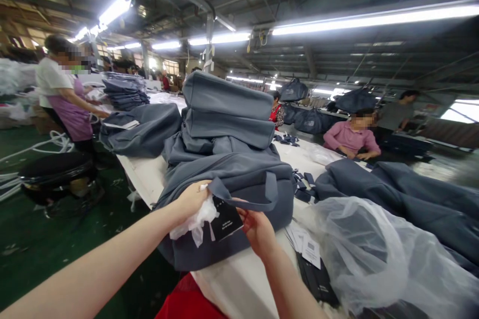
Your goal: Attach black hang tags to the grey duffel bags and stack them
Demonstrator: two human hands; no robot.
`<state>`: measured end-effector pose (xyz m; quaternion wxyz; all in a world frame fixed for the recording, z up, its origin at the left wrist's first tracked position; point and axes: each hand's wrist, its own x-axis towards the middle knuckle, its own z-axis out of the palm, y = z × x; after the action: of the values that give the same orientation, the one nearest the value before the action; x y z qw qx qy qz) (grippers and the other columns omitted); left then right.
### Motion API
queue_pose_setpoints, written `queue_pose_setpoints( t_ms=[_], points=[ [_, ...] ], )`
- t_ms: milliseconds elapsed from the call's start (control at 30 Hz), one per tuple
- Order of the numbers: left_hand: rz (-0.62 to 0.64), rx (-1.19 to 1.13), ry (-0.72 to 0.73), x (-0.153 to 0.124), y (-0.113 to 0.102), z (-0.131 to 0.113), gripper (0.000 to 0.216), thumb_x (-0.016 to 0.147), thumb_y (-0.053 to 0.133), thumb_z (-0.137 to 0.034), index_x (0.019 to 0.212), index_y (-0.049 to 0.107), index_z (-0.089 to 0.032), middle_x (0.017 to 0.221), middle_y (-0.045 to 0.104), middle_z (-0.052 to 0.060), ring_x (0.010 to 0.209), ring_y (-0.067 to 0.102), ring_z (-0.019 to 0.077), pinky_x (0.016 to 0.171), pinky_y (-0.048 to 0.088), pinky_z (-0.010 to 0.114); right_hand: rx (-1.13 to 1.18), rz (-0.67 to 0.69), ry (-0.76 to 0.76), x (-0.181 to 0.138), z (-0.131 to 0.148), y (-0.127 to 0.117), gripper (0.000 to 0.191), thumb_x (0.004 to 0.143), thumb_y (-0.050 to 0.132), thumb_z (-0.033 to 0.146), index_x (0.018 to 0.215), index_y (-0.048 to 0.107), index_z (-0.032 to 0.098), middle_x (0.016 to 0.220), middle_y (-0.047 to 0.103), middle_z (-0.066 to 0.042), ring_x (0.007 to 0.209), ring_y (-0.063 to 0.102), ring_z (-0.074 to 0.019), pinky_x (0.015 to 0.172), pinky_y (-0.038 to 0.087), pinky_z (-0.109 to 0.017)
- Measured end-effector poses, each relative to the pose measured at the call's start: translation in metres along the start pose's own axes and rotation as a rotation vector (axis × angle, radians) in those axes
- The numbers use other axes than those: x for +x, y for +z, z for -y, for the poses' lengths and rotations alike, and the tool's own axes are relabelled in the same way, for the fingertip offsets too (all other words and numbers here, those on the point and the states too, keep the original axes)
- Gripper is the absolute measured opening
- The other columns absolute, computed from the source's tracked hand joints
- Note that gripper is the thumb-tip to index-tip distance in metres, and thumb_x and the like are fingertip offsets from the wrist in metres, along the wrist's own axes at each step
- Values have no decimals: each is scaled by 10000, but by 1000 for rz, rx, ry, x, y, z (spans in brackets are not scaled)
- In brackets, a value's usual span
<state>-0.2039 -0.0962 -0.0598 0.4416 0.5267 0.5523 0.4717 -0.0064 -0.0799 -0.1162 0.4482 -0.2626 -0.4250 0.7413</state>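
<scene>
A blue-grey duffel bag point(239, 174) lies in front of me at the near end of the table, its short webbing handle point(271, 194) standing up in a loop. My left hand point(194, 199) is closed at the left end of this handle, with crumpled thin white plastic point(198, 221) bunched in it. Against the bag's side hangs a black hang tag point(224, 221) with small white print. My right hand point(258, 226) pinches the tag's right edge, just below the handle. The fingertips of my left hand are partly hidden.
More blue-grey bags point(228, 104) are piled behind this one. To the right lie white labels point(310, 249), black tags point(320, 284), a clear plastic bag point(359, 254) and grey fabric point(392, 194). A black stool point(56, 174) stands left. Co-workers point(71, 94) are around the tables.
</scene>
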Motion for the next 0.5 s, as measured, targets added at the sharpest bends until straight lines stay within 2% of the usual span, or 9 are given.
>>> queue_pose_setpoints(
  t_ms=[100,167,200,300,400,500],
  points=[
    [26,158,155,0,6,0,334,833,489,-389,979,693,-169,898,719,60,808,624,219,807,475,322,-277,161,-11,-5,10,1,323,702,748,394,936,707,174,917,714,-60,914,643,-233,834,484,-343],
    [33,297,239,-1,7,-6,348,861,435,-363,1001,696,-179,958,724,59,874,638,219,852,462,311,-401,141,-31,-3,9,1,309,708,745,378,939,685,181,878,695,-34,867,628,-208,798,482,-322],
    [29,365,261,-1,6,-10,343,866,421,-344,991,700,-188,958,725,52,889,641,218,852,458,304,-449,99,-49,0,8,0,271,717,728,380,891,673,180,814,676,-19,794,614,-188,731,481,-300],
    [-4,548,297,1,-6,-28,310,834,404,-251,865,711,-210,850,720,23,825,639,208,778,454,288,-650,-12,-149,12,12,-10,210,756,663,370,710,613,171,649,581,11,621,527,-139,575,421,-250],
    [-97,602,333,8,-21,-42,243,760,461,-202,763,704,-212,817,710,20,811,625,209,755,437,277,-780,-21,-247,22,15,-22,196,784,628,353,738,638,163,689,610,-8,668,548,-157,608,435,-265],
    [-184,569,357,17,-28,-45,193,737,512,-206,742,704,-207,865,707,30,867,613,218,785,429,265,-702,47,-156,25,0,-28,254,762,651,391,879,672,166,790,678,-28,747,609,-196,666,477,-302]
  ],
)
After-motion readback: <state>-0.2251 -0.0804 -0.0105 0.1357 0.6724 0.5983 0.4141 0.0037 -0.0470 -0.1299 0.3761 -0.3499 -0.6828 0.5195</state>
